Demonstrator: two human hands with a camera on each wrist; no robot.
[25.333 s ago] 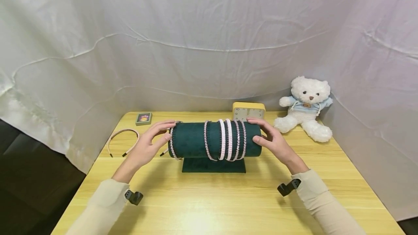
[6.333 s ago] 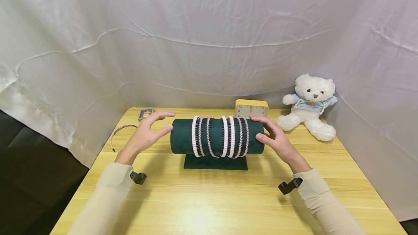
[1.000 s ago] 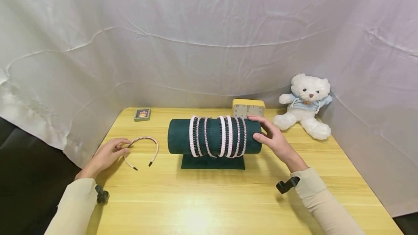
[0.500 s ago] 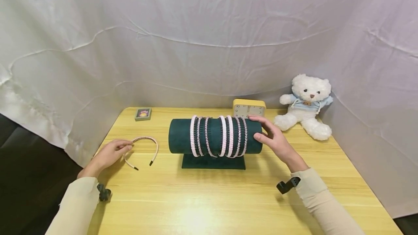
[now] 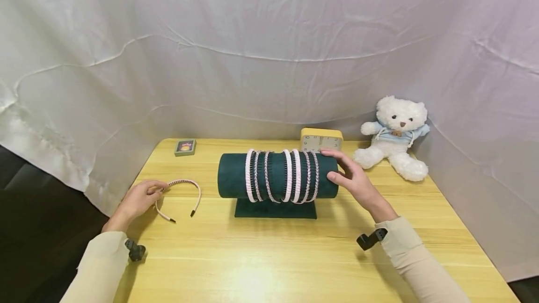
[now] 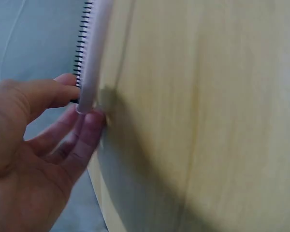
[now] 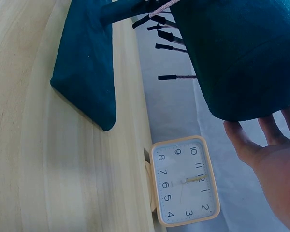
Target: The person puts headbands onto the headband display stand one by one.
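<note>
My left hand (image 5: pixel 139 198) pinches a thin pale-pink headband (image 5: pixel 186 182) at the table's left side. In the left wrist view, thumb and fingers close on the end of the comb-toothed band (image 6: pixel 93 53), near the wood. The band's two black tips point toward me in the head view. A dark green velvet headband stand (image 5: pixel 231 176) stands mid-table, its roll lying crosswise on a flat base. Several white and pink braided headbands (image 5: pixel 297 176) hang over it. My right hand (image 5: pixel 355 182) holds the roll's right end, thumb in front, fingers over the top.
Behind the roll is a yellow-framed clock (image 5: pixel 321 140), partly hidden. A white teddy bear (image 5: pixel 395 139) in a blue hoodie sits at the back right. A small framed picture (image 5: pixel 185 147) lies at the back left. Black headband tips (image 7: pixel 169 77) hang below the roll.
Compared with the oldest frame, more headbands hang on the roll's left half. My left hand has left the roll for the loose headband, which has just shifted slightly left. My right hand stays put.
</note>
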